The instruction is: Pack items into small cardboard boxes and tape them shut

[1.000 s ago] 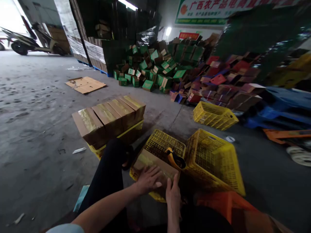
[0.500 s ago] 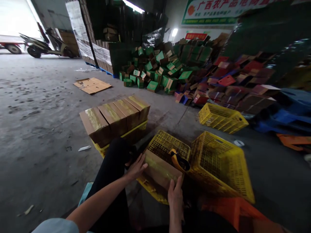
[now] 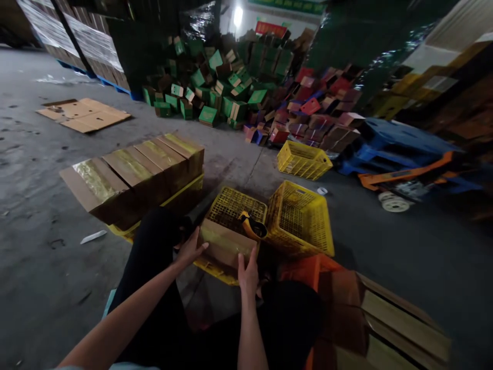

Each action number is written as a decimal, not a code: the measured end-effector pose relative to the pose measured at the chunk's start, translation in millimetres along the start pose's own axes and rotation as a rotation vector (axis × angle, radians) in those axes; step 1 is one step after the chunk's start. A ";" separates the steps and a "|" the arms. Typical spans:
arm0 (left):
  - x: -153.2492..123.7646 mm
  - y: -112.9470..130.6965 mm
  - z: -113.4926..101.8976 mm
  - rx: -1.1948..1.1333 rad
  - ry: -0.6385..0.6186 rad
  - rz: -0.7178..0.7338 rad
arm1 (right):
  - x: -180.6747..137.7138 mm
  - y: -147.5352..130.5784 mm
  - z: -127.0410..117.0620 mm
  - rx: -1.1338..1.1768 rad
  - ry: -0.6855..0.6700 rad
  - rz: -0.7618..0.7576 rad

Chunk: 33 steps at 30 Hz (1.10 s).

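A taped brown cardboard box [image 3: 227,243] rests on a yellow plastic crate [image 3: 219,272] in front of my knees. My left hand [image 3: 191,248] grips its left end, and my right hand [image 3: 248,267] holds its right end, thumb toward the top. Just behind the box, on the same crate, lies a tape dispenser [image 3: 252,225] with an orange-yellow body. To the left, several taped cardboard boxes [image 3: 134,167] stand in a row on another yellow crate [image 3: 185,192].
An empty-looking yellow crate [image 3: 302,221] stands right of the tape dispenser, another yellow crate [image 3: 304,159] farther back. An orange crate [image 3: 308,270] with untaped cartons [image 3: 400,318] is at my right. Beyond are heaped green boxes [image 3: 215,97], red boxes [image 3: 316,113] and a pallet jack [image 3: 404,180].
My view has swung right, so things appear shifted left and the cartons at my right have come into view. Both hands stay on the cardboard box.
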<state>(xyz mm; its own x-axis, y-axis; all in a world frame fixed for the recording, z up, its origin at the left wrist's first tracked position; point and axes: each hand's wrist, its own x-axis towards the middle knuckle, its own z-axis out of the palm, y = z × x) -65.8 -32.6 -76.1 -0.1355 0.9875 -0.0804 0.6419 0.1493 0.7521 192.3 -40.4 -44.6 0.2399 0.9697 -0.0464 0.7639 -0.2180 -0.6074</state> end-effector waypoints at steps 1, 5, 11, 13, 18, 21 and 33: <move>-0.2 0.8 0.3 0.013 0.003 -0.003 | 0.9 -0.3 -0.2 0.009 -0.010 0.010; -0.2 5.0 0.5 0.022 0.001 -0.013 | 3.9 -1.9 -0.9 0.043 -0.028 0.068; 0.0 13.7 -3.3 -0.011 0.027 -0.013 | 13.2 2.1 -2.0 0.022 0.006 0.213; 1.9 15.4 -6.1 -0.026 0.034 -0.015 | 19.3 3.5 -1.9 0.018 0.026 0.198; 7.5 13.9 -16.2 -0.064 0.074 -0.036 | 30.9 -1.0 0.4 0.022 0.007 0.203; 10.4 9.5 -22.7 -0.095 0.107 -0.053 | 33.3 -7.1 3.1 0.045 -0.038 0.211; 14.7 3.6 -30.8 -0.042 0.155 -0.086 | 32.0 -16.8 9.8 0.070 -0.174 0.240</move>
<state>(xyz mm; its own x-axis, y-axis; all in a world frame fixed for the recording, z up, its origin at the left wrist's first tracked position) -88.7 -19.1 -54.5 -0.3048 0.9513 -0.0461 0.5917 0.2271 0.7735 181.3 -4.6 -43.7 0.2973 0.8971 -0.3269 0.6536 -0.4408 -0.6152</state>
